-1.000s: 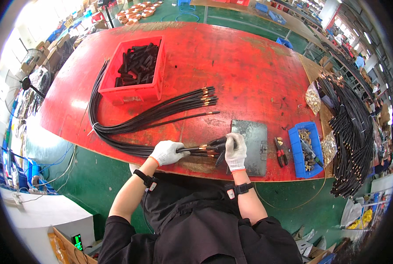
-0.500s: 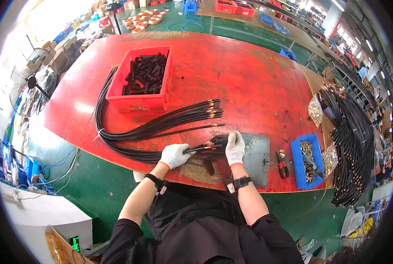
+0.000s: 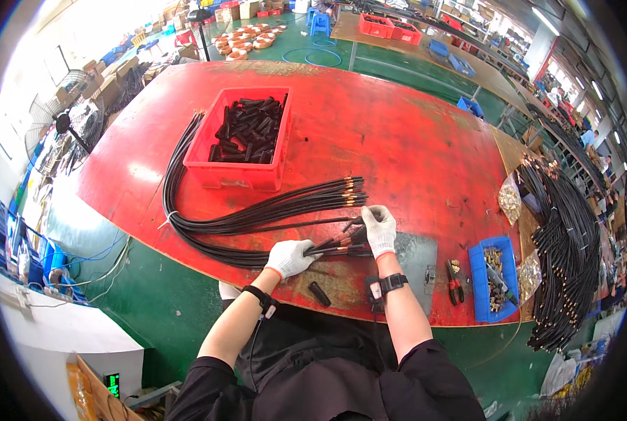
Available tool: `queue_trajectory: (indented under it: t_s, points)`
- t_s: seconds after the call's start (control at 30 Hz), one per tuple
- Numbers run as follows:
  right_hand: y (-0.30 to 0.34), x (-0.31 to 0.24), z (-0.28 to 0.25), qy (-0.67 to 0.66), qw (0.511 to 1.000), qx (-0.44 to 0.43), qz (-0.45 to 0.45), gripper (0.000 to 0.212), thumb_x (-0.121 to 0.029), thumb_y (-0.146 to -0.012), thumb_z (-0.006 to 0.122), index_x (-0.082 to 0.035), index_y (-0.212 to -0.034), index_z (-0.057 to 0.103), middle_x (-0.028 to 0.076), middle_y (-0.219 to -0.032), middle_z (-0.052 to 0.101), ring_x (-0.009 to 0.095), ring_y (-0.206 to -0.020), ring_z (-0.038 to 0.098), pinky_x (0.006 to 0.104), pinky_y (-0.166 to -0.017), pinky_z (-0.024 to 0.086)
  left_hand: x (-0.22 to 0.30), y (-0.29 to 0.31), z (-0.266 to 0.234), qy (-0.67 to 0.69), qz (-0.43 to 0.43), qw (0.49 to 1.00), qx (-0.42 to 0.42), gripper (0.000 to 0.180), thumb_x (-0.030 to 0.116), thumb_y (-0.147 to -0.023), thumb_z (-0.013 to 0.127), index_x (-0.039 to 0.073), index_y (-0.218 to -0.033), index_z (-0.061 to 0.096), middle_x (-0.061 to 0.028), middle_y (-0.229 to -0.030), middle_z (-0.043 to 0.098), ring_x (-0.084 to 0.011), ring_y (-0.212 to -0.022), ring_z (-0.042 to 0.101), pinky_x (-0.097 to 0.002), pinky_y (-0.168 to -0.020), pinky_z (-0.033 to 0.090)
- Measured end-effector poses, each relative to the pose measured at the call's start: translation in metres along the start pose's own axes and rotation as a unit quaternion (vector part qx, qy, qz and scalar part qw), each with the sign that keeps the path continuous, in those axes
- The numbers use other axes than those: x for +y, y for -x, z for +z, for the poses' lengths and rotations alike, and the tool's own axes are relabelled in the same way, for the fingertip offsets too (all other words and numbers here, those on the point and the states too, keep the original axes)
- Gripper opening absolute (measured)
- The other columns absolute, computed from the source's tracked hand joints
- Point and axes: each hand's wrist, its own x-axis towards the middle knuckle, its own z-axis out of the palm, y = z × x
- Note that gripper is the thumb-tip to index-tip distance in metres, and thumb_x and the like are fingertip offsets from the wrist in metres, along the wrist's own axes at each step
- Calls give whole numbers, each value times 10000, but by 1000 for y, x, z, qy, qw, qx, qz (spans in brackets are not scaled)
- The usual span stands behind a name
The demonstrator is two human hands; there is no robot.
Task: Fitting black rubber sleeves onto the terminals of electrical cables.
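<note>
My left hand (image 3: 291,258), in a white glove, is closed around several black cables (image 3: 247,259) close to their copper-tipped ends. Just right of it my gloved right hand (image 3: 380,229) pinches a short black piece at those ends, which looks like a sleeve; the fingers partly hide it. One loose black sleeve (image 3: 319,294) lies on the table below the held cables. Behind my hands rests the other branch of the tied cable bundle (image 3: 278,206), its copper ends pointing right.
On the red table (image 3: 397,147), a red bin (image 3: 232,177) of black sleeves stands at back left. To the right are a grey metal plate (image 3: 420,266), red-handled pliers (image 3: 455,284), a blue tray (image 3: 479,289) of small brass-coloured parts and a large cable heap (image 3: 566,259).
My right hand has risen slightly off the cable ends with the black piece. The loose sleeve lies more tilted, further left. The whole view has shifted a little.
</note>
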Motion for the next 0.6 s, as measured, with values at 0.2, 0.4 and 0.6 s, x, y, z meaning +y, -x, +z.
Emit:
queue_trajectory:
  t_s: [0.2,0.4,0.6]
  points:
    - [6,4,-5,62,997,-31,-23,217,-215,-906,832,-31,-997,762,44,-891,768,108,-808,680,300,-797,562,-6,8,15,-4,65,991,116,316,421,-871,795,180,-1070,750,-97,-938,734,-358,-922,723,-484,-785,566]
    - [7,4,-7,165,986,-16,-31,293,-277,-918,805,-15,-1043,763,130,-968,792,213,-921,746,354,-882,570,-15,-4,10,-49,169,971,160,393,356,-815,835,156,-1142,746,-112,-1010,677,-350,-971,642,-477,-848,523]
    - [4,8,-9,168,984,-41,-37,296,-293,-925,792,-23,-1042,764,129,-950,789,214,-904,744,355,-869,569,-10,3,15,-75,189,967,153,457,317,-840,810,175,-1265,718,-103,-1040,688,-338,-966,650,-465,-839,525]
